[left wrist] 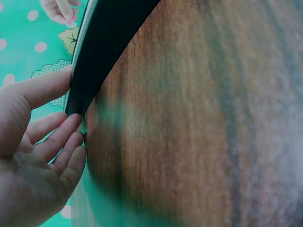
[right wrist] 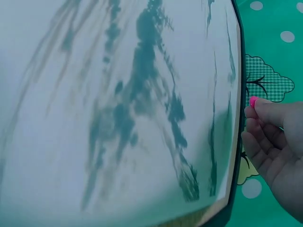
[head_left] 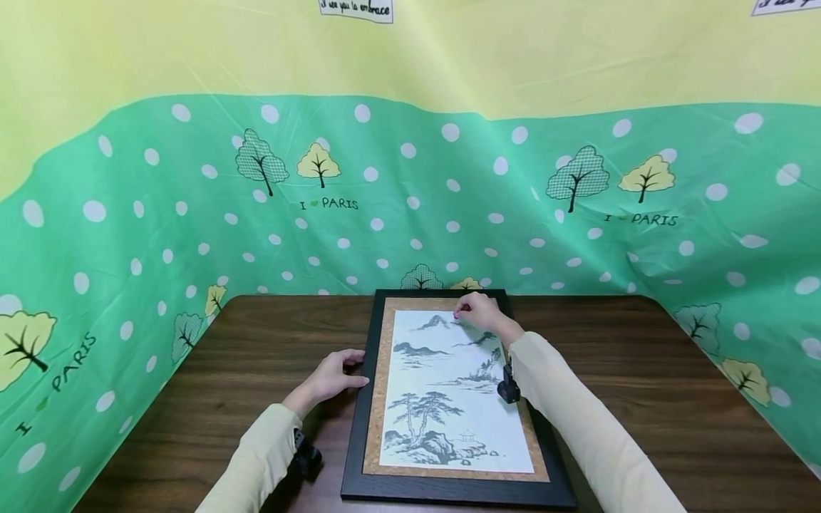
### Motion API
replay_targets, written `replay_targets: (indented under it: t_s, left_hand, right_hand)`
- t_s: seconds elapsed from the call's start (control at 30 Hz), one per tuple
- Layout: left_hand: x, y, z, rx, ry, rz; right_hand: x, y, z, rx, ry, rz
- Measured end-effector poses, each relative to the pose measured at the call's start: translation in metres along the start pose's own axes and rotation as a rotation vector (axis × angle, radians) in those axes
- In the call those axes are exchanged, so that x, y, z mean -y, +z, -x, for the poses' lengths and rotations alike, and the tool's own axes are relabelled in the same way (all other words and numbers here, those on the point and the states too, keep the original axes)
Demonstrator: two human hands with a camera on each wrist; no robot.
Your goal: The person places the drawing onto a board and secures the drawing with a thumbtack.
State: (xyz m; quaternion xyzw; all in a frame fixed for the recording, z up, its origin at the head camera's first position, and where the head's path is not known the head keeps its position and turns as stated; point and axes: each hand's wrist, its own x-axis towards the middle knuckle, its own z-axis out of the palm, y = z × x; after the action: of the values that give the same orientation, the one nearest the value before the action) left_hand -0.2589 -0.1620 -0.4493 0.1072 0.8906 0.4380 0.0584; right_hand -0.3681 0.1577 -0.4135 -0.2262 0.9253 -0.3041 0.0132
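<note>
A black-framed cork board (head_left: pixel 458 491) lies on the table, with a white sheet (head_left: pixel 487 427) printed with a grey-green landscape on it. In my right hand (head_left: pixel 481 313), thumb and index finger pinch a small pink push pin (right wrist: pixel 253 101) over the sheet's top edge. The pin's point is hidden. My left hand (head_left: pixel 333 374) touches the outer left side of the frame, its thumb and fingers (left wrist: pixel 61 135) extended and apart. The left wrist view shows the thumb against the black edge and fingertips by its far end.
The brown wooden table (head_left: pixel 256 399) extends to both sides of the board. Behind it hangs a green and yellow cloth (head_left: pixel 410 192) with white dots and trees. Small black cameras sit on the left wrist (head_left: pixel 306 456) and right wrist (head_left: pixel 509 388).
</note>
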Motion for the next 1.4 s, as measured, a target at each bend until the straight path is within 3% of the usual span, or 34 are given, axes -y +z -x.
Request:
replay_targets:
  t_s: [0.47, 0.77, 0.87, 1.4]
  left_hand:
    - [0.000, -0.001, -0.001, -0.001, -0.007, 0.032]
    - [0.002, -0.001, 0.000, 0.012, 0.006, 0.038]
    - [0.004, -0.001, 0.000, 0.017, 0.012, 0.034]
    - [0.006, 0.000, -0.001, -0.001, 0.019, 0.038]
  right_hand:
    - [-0.004, 0.025, -0.016, -0.086, 0.116, -0.090]
    - [0.000, 0.030, -0.024, -0.106, 0.263, -0.107]
    - [0.000, 0.032, -0.026, -0.114, 0.276, -0.083]
    - [0.001, 0.037, -0.028, -0.211, 0.437, -0.168]
